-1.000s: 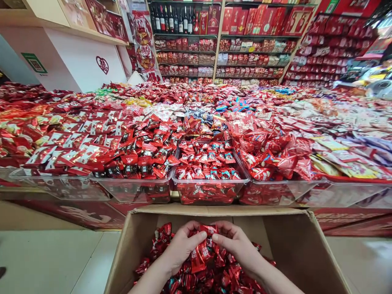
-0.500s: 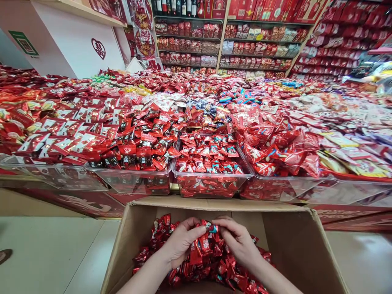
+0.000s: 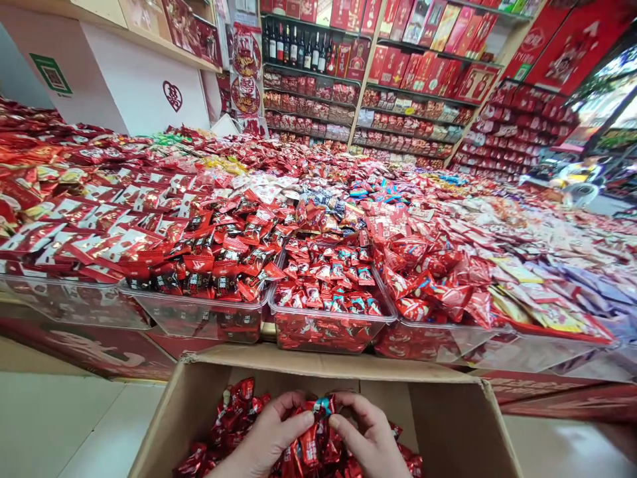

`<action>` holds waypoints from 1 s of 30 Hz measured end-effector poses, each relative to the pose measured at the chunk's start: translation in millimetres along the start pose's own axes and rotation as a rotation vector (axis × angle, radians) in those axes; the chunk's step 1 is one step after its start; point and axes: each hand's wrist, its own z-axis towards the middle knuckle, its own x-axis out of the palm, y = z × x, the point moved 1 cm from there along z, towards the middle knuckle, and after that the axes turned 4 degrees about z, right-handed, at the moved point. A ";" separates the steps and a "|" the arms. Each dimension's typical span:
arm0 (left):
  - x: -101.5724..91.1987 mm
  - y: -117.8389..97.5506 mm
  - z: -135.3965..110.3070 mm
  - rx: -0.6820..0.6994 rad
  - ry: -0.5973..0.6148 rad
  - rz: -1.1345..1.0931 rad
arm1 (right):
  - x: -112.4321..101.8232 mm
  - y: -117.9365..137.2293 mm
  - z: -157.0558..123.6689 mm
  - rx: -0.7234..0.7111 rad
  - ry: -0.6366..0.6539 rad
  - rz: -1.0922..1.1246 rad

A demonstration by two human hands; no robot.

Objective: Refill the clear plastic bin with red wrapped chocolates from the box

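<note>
Over the cardboard box (image 3: 318, 362), short of its far edge, I have both hands together, thumbs facing each other. The left hand (image 3: 279, 431) pinches one end of a small red candy (image 3: 322, 406) with a blue patch, its thumb laid on the wrapper. The right hand (image 3: 365, 431) closes thumb and fingers on the other end, so the candy sits between the two sets of fingertips. Just below it, more red wrappers (image 3: 309, 446) lie close to the left thumb; from my feed I cannot tell whether the left hand grips those too or they rest on the heap.

Loose candies (image 3: 231, 418) pile up in the box, reaching its far left corner, while the bare cardboard shows along the right edge.

Beyond the far edge of the box, I see clear plastic bins lined up along the front edge of the counter. The middle bin (image 3: 333, 320) carries small red candies with blue patches. To its left, another bin (image 3: 194, 302) holds red and dark packets (image 3: 199, 273); to its right, puffed red packets (image 3: 432, 285) are heaped up. Toward the right end of the counter's front edge I make out flat yellow packets (image 3: 552, 313). Behind the counter, wine bottles (image 3: 296, 52) stand on a shelf.
</note>
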 end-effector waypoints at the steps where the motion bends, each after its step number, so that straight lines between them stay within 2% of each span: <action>1: 0.9 -1.7 -1.1 0.014 0.021 0.008 | 0.5 1.8 -0.3 -0.017 -0.019 0.014; 6: 2.8 -8.1 -6.7 0.145 0.126 0.011 | -0.8 26.6 -2.1 -0.145 -0.058 -0.024; 10: 2.1 -10.9 -10.3 0.201 0.188 0.121 | -20.7 85.7 1.5 -0.344 0.045 -0.265; 12: 1.2 -10.4 -10.8 0.187 0.151 0.188 | -35.2 124.4 13.5 -0.393 0.040 -0.424; 14: 0.0 -8.5 -10.2 0.160 0.061 0.187 | -47.6 160.2 34.6 -0.402 -0.023 -0.623; 17: -2.3 -5.3 -7.9 0.182 -0.064 0.167 | -54.7 194.7 75.5 -0.376 -0.011 -1.000; 20: -6.1 -4.0 -5.5 0.242 -0.085 0.177 | -50.0 202.9 109.1 -0.265 0.130 -1.295; 23: -10.6 -4.3 -3.7 0.278 -0.087 0.176 | -41.4 196.3 125.0 -0.172 0.268 -1.453; 27: -13.2 -3.8 -2.1 0.299 -0.083 0.206 | -35.9 184.4 131.8 -0.167 0.233 -1.544; 30: -12.9 -2.2 -0.6 0.301 -0.087 0.195 | -37.3 185.0 131.6 -0.174 0.209 -1.567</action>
